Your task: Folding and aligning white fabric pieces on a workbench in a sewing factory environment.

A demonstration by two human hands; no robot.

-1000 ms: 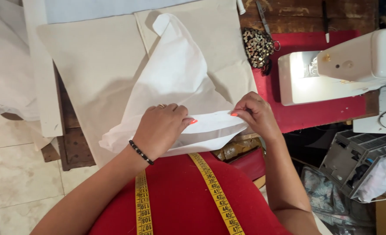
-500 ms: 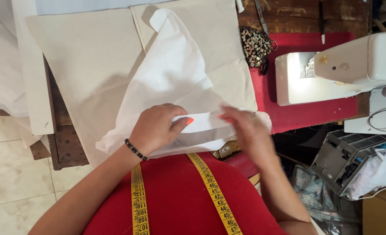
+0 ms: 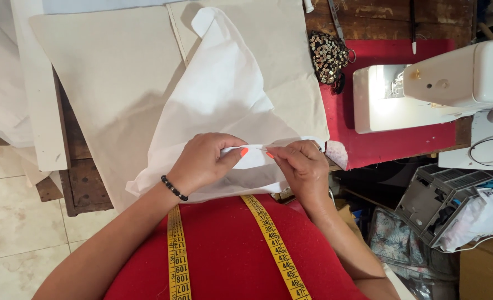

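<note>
Hands meet at the near edge of the surface (image 3: 85, 183): left hand (image 3: 204, 161) pinches a folded edge of white cloth (image 3: 218, 105) between thumb and fingers, right hand (image 3: 302, 166) closed on the same fold just beside it, possibly with a pin between the fingertips, too small to tell. Cloth lies over beige fabric (image 3: 113, 72), sewing machine (image 3: 424, 89) well to the right on a red mat (image 3: 391, 144), tape measure (image 3: 274, 250) draped over the red shirt.

Single head-worn camera, looking steeply down, close over the worktable (image 3: 368, 16), sewing machine (image 3: 424, 94) at right
</note>
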